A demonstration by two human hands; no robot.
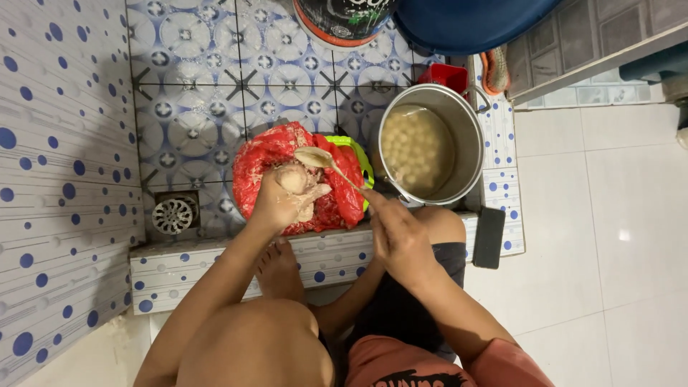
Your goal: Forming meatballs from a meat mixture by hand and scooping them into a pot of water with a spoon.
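My left hand (283, 201) is closed on a lump of pale meat paste (292, 177), squeezing a round ball up between thumb and finger. It hovers over a red plastic bag (258, 161) lining a green basin (362, 154). My right hand (398, 233) holds a metal spoon (319, 159) by its handle, with the bowl of the spoon just above the ball of paste. To the right stands a steel pot (469, 136) of cloudy water with several pale balls (416, 147) floating in it.
A round floor drain (173, 215) lies left of the bag. A dark phone (489, 237) rests on the tiled ledge (186, 269). A black bucket (344, 20), a blue tub (466, 21) and a red scoop (444, 74) stand behind the pot. My bare knee (251, 344) is below.
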